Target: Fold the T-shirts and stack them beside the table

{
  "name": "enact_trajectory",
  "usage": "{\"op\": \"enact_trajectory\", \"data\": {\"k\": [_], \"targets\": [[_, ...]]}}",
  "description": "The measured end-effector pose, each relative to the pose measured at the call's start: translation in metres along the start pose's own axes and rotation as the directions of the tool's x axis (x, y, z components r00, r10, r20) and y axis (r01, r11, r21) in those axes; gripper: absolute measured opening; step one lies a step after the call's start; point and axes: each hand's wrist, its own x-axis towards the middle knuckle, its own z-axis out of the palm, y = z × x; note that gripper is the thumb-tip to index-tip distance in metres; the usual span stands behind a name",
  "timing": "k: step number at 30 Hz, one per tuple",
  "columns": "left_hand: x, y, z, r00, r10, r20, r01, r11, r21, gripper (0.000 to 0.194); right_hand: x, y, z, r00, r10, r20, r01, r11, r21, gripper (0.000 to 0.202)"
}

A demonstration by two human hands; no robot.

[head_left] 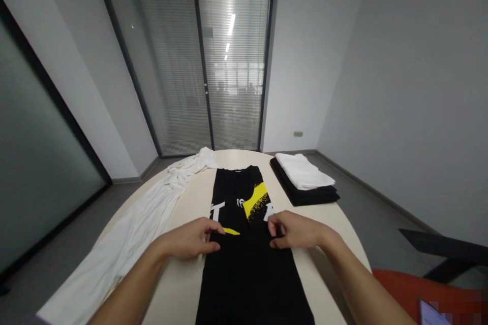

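Centrally, a black T-shirt [244,244] with yellow print lies lengthwise on the round table [183,284]. The left hand [190,239] and right hand [295,231] each pinch a side edge of it (grip clenched on cloth), keeping the fabric taut. White cloth [133,233] trails at ten o'clock; folded garments [305,177] stack at two o'clock.

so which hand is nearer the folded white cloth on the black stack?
Right. The right hand pinches the black printed T-shirt at its right edge, below the folded white cloth. The left hand grips the shirt's left edge, farther away.
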Motion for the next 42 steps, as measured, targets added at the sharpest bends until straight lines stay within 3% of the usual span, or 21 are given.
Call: {"op": "enact_trajectory", "data": {"k": [4,6,8,10,13,15,17,19,22,25,27,31,33,36,39,42], "targets": [[0.001,-0.002,-0.003,0.997,0.077,-0.022,-0.078,0.996,-0.041,0.032,0.0,0.003,-0.001,0.993,-0.114,0.008,0.111,0.98,0.162,0.019],[0.005,-0.005,-0.004,0.993,0.087,-0.083,-0.093,0.993,-0.069,0.032,0.001,0.003,-0.003,0.98,-0.177,-0.086,0.191,0.96,0.204,0.017],[0.01,-0.007,-0.003,0.973,0.086,-0.214,-0.111,0.988,-0.104,0.035,0.003,0.002,-0.006,0.945,-0.218,-0.243,0.265,0.947,0.184,0.016],[0.017,-0.009,-0.003,0.922,0.095,-0.376,-0.154,0.98,-0.13,0.037,0.008,0.002,-0.01,0.886,-0.225,-0.405,0.301,0.944,0.135,0.018],[0.034,-0.012,-0.003,0.796,0.094,-0.598,-0.202,0.972,-0.117,0.037,0.025,0.006,-0.012,0.777,-0.197,-0.597,0.305,0.949,0.084,0.023],[0.05,-0.018,-0.001,0.714,0.079,-0.695,-0.197,0.976,-0.091,0.037,0.042,0.013,-0.01,0.7,-0.183,-0.69,0.307,0.95,0.059,0.023],[0.066,-0.027,0.002,0.661,0.058,-0.748,-0.162,0.985,-0.067,0.038,0.06,0.023,-0.006,0.658,-0.179,-0.731,0.305,0.951,0.041,0.022],[0.079,-0.039,0.007,0.656,0.038,-0.754,-0.11,0.993,-0.045,0.038,0.074,0.035,0.0,0.671,-0.175,-0.721,0.295,0.954,0.042,0.024],[0.09,-0.055,0.016,0.7,0.023,-0.714,-0.058,0.998,-0.025,0.041,0.085,0.049,0.01,0.715,-0.198,-0.671,0.287,0.958,0.023,0.036],[0.089,-0.063,0.022,0.734,0.062,-0.676,-0.088,0.996,-0.003,0.049,0.083,0.053,0.015,0.72,-0.257,-0.644,0.294,0.954,-0.052,0.043],[0.087,-0.066,0.025,0.734,0.111,-0.67,-0.127,0.992,0.025,0.053,0.077,0.049,0.015,0.712,-0.27,-0.648,0.275,0.957,-0.096,0.042],[0.083,-0.071,0.032,0.691,0.183,-0.699,-0.169,0.982,0.09,0.058,0.053,0.026,0.009,0.706,-0.288,-0.647,0.207,0.958,-0.199,0.026],[0.081,-0.072,0.035,0.684,0.198,-0.702,-0.159,0.98,0.121,0.057,0.036,0.007,0.007,0.768,-0.342,-0.541,0.259,0.939,-0.227,0.017],[0.076,-0.071,0.038,0.709,0.227,-0.667,-0.137,0.973,0.186,0.049,0.015,-0.021,0.009,0.874,-0.409,-0.264,0.377,0.912,-0.164,0.029],[0.072,-0.068,0.039,0.735,0.247,-0.631,-0.116,0.963,0.242,0.042,0.007,-0.04,0.019,0.908,-0.407,-0.101,0.38,0.9,-0.212,0.041],[0.07,-0.065,0.039,0.753,0.254,-0.607,-0.098,0.955,0.278,0.04,0.009,-0.046,0.03,0.927,-0.371,-0.05,0.337,0.886,-0.32,0.04]]}}
